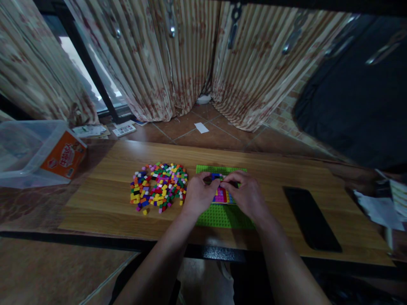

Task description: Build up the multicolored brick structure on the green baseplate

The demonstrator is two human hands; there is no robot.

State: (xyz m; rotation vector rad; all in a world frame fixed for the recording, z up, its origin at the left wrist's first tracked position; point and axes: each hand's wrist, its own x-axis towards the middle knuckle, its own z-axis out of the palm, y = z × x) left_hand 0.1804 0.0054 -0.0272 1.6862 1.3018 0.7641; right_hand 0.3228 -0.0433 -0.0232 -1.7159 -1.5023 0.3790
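A green studded baseplate (222, 217) lies on the wooden table, with a block of coloured bricks (221, 195) built on its middle, in pink, red, blue and other colours. Over the back of these bricks, my left hand (201, 192) is closed, thumb and fingers drawn together. My right hand (244, 190) meets it from the other side, its thumb and forefinger pinched near the left thumb. Whatever sits between the fingertips is hidden or too small to name. Left of the baseplate spreads a loose pile of small coloured bricks (163, 184).
A black phone-like slab (311, 218) lies on the wooden table (104, 203) at the right. Beyond the table's left end stands a clear plastic bin (34, 152) with an orange label. Striped curtains (152, 63) hang behind, and papers (380, 207) lie at the far right.
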